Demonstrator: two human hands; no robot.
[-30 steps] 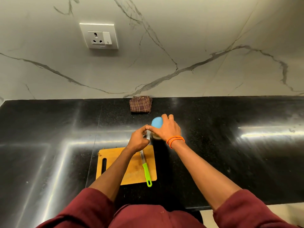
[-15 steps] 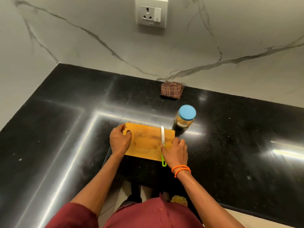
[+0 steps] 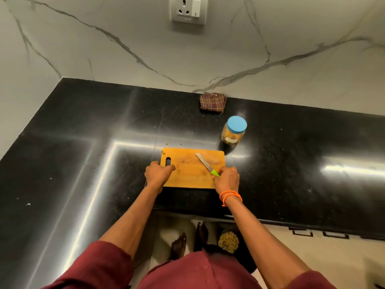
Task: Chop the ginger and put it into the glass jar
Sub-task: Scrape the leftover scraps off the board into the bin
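A glass jar (image 3: 233, 132) with a blue lid stands closed on the black counter, just beyond the board's far right corner; yellowish pieces show through its glass. The wooden cutting board (image 3: 193, 174) lies in front of me with a few small ginger crumbs (image 3: 186, 161) on it. My left hand (image 3: 157, 174) grips the board's left edge by the handle slot. My right hand (image 3: 227, 180) holds the green handle of a small knife (image 3: 205, 164), whose blade points up and left across the board.
A folded brown checked cloth (image 3: 213, 102) lies against the marble wall behind the jar. A wall socket (image 3: 188, 10) is above. The counter (image 3: 83, 153) runs in an L to the left. My bare feet and a round mat (image 3: 228, 241) show below the counter edge.
Both hands left the jar and came back to the board. The left hand took the board's left edge; the right hand picked up the knife and tilted its blade to the left.
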